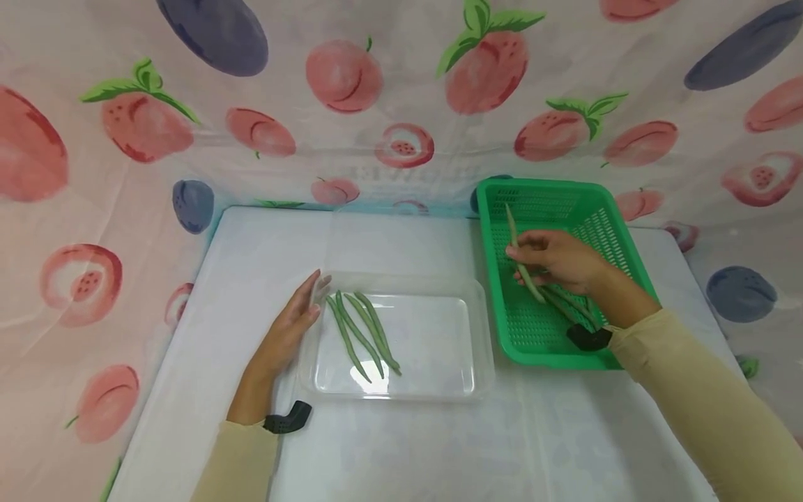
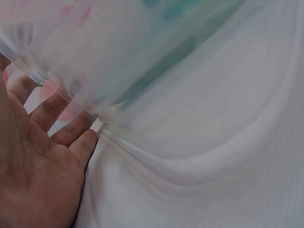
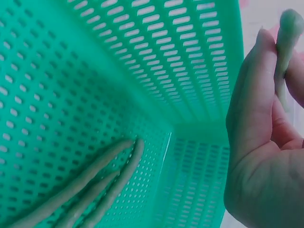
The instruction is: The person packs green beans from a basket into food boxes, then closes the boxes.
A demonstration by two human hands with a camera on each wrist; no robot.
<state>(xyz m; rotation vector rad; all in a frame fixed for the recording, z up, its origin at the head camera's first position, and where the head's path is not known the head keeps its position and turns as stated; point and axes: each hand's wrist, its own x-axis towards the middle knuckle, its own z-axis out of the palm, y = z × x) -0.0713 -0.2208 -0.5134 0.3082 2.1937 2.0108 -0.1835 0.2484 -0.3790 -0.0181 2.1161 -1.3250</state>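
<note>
My right hand (image 1: 558,259) pinches a green bean (image 1: 516,230) between thumb and fingers, above the green basket (image 1: 564,360). In the right wrist view, the pinched green bean (image 3: 282,61) shows end-on beside the basket wall. Three more green beans (image 3: 102,187) lie on the basket floor, partly beneath my right wrist in the head view. My left hand (image 1: 287,333) rests with fairly straight fingers against the left side of a clear plastic container (image 1: 433,401). Several green beans (image 1: 364,335) lie slanted in its left part. The left wrist view shows the fingers (image 2: 78,128) along the container's wall.
A white cloth (image 1: 401,453) covers the table. Behind it and at both sides hangs a fruit-patterned sheet (image 1: 282,77). The basket stands just right of the container, near the back edge. Each wrist carries a black camera mount (image 1: 288,418).
</note>
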